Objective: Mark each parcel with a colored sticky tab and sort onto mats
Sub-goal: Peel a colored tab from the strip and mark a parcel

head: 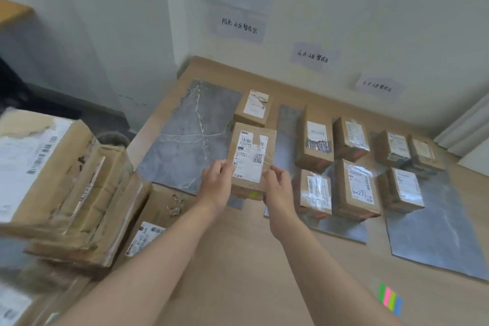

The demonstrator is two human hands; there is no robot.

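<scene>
Nearest, the sticky tab pad (391, 298) waits at the table's (238, 259) near right edge. Beyond, our left hand (215, 185) and right hand (277, 189) curl round the near corners of the tabbed parcel (251, 156), steadying it over the left mat's (185, 135) right edge, likely its destination.

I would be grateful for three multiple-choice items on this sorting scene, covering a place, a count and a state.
1. Where does the sticky tab pad lie? A on a mat; B on the bare table; C on the wall.
2. How many parcels stand on the middle mat? A two; B four; C six.
3. How is the lifted parcel held? A by both hands; B by one hand; C by none.
B, it lies on wood; B, two rows of two; A, left hand and right hand grip its near end.
</scene>
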